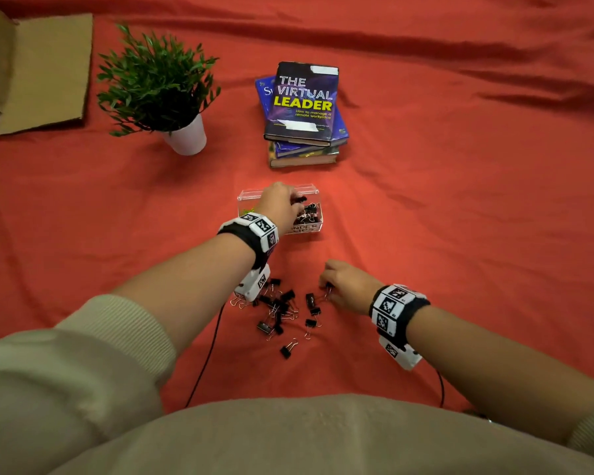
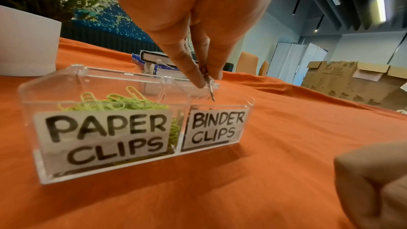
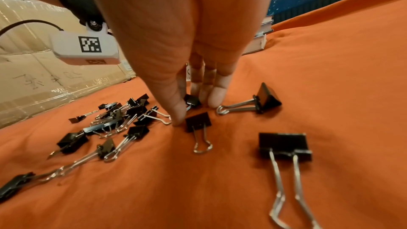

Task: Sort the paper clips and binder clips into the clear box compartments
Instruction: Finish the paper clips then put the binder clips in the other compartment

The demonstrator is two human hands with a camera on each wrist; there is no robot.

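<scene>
A clear two-compartment box stands on the red cloth, labelled PAPER CLIPS and BINDER CLIPS. Green paper clips fill its left side and black binder clips lie in its right side. My left hand hovers over the right compartment and pinches a binder clip by its wire handle. Nearer to me, a pile of black binder clips lies loose on the cloth. My right hand reaches down at the pile's right edge, thumb and fingers closed round a small binder clip.
A potted plant stands at the back left and a stack of books behind the box. Flat cardboard lies at the far left. Two thin black cables run from my wrists toward my body.
</scene>
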